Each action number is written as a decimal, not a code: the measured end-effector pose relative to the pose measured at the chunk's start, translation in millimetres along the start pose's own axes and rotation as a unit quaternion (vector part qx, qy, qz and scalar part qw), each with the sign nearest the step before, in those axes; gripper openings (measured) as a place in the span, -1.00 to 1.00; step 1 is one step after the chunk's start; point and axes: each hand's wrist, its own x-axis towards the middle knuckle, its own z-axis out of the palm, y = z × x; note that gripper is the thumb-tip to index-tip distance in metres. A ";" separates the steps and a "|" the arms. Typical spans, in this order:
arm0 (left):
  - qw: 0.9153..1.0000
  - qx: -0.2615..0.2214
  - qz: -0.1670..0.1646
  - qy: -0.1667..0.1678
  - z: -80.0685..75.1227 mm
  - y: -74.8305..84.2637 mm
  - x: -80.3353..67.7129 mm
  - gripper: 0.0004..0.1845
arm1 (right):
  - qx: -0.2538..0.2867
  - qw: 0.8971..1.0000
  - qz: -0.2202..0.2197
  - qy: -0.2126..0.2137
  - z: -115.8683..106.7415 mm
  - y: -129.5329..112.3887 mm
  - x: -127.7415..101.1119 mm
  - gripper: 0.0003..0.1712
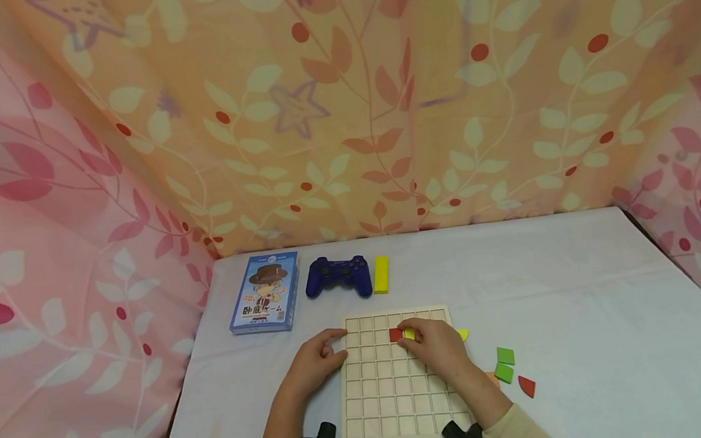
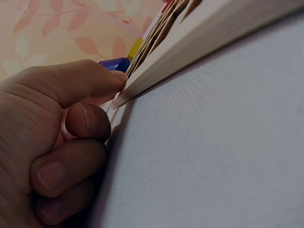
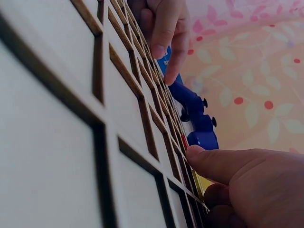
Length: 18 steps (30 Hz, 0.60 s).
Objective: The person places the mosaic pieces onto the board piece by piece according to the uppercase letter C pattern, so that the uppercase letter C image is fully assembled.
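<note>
A pale wooden grid board [image 1: 378,388] lies flat on the table, with a red square piece [image 1: 395,335] in one of its upper cells. Just right of that square is a small yellow piece [image 1: 410,334], which my right hand [image 1: 440,350] pinches between thumb and index finger; its far side is hidden by the hand. My left hand [image 1: 313,363] rests against the board's left edge, touching it with the tips of thumb and index finger. In the left wrist view, the other fingers [image 2: 69,166] are bent beside the board's side.
Right of the board lie two green pieces [image 1: 505,356], a red rounded piece [image 1: 527,386], and partly hidden yellow [image 1: 463,335] and orange [image 1: 493,379] pieces. Behind stand a blue game box [image 1: 266,294], a blue game controller [image 1: 338,276] and a yellow block [image 1: 381,275]. Patterned curtains surround the table.
</note>
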 end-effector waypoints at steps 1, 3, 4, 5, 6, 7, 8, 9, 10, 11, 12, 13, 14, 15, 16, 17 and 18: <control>1.000 0.000 0.000 0.001 0.2 -0.1 0.0 -0.57 | 0.003 1.000 0.001 -0.002 -0.5 -0.5 -0.1 -0.69; 1.000 0.001 0.003 0.002 0.6 -0.9 0.1 -0.57 | 0.011 1.000 0.005 -0.008 -1.8 -1.5 -0.4 -0.68; 1.000 0.001 0.003 0.001 0.7 -1.2 0.2 -0.57 | 0.017 1.000 0.008 -0.011 -2.7 -2.2 -0.6 -0.67; 1.000 0.001 0.004 0.001 0.8 -1.5 0.2 -0.58 | 0.023 1.000 0.009 -0.013 -4.1 -3.1 -0.7 -0.66; 1.000 0.001 0.005 0.001 0.9 -1.8 0.3 -0.58 | 0.030 0.999 0.010 -0.016 -5.8 -4.3 -1.0 -0.66; 1.000 0.000 0.004 0.002 1.2 -1.7 0.3 -0.58 | 0.037 0.999 0.012 -0.019 -7.9 -5.6 -1.3 -0.65; 1.000 -0.001 0.004 0.002 1.4 -1.6 0.4 -0.58 | 0.041 0.999 0.012 -0.020 -10.2 -7.0 -1.5 -0.65; 1.000 -0.002 0.004 0.002 1.5 -1.4 0.5 -0.58 | 0.044 0.999 0.013 -0.021 -12.7 -8.4 -1.7 -0.64; 1.000 -0.002 0.004 0.002 1.6 -1.2 0.6 -0.58 | 0.048 0.999 0.012 -0.022 -15.9 -10.1 -1.9 -0.64; 1.000 -0.001 0.005 0.002 1.7 -1.1 0.8 -0.58 | 0.051 0.998 0.011 -0.024 -19.3 -11.7 -2.0 -0.63; 1.000 -0.002 0.005 0.002 1.7 -1.0 1.0 -0.58 | 0.053 0.998 0.011 -0.025 -22.7 -13.2 -2.0 -0.62; 1.000 -0.002 0.005 0.002 1.7 -0.7 1.0 -0.58 | 0.056 0.998 0.010 -0.028 -26.9 -14.7 -2.1 -0.62; 1.000 -0.002 0.005 0.002 1.6 -0.5 1.1 -0.58 | 0.057 0.998 0.008 -0.029 -30.9 -15.5 -2.2 -0.61; 1.000 -0.001 0.004 0.002 1.5 -0.4 1.1 -0.58 | 0.059 0.998 0.007 -0.030 -35.5 -16.2 -2.3 -0.60; 1.000 0.000 0.004 0.002 1.3 -0.1 1.1 -0.58 | 0.062 0.998 0.007 -0.030 -40.3 -16.8 -2.2 -0.60; 1.000 0.001 0.003 0.002 1.2 0.3 1.1 -0.58 | 0.065 0.997 0.006 -0.030 -45.0 -17.0 -2.1 -0.60; 1.000 0.002 0.003 0.002 1.0 0.5 1.2 -0.58 | 0.069 0.997 0.008 -0.028 -49.9 -16.9 -2.2 -0.60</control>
